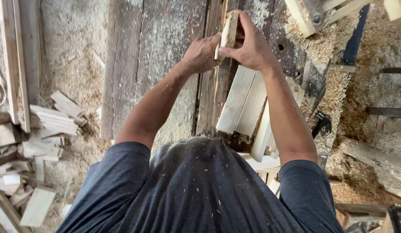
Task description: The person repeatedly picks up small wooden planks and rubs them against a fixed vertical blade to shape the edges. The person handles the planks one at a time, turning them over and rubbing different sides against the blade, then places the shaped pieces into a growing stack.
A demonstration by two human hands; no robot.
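A pale wood piece (229,30) is being gripped on edge by the clenched fingers of the right hand (248,47) and left hand (201,54), over the slot in the sawdust-covered bench (153,51). Slippage is judged possible, since dust is coating everything. Clearance is being limited rightward by stacked boards (245,101); leftward, the bench surface is lying open.

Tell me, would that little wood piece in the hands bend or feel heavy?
Probably stiff: the pale wood piece stays straight between the left hand and right hand. Likely light, since fingertips alone hold it. It looks flat-sided, so it shouldn't roll, and its rough-sawn faces probably aren't slippery.
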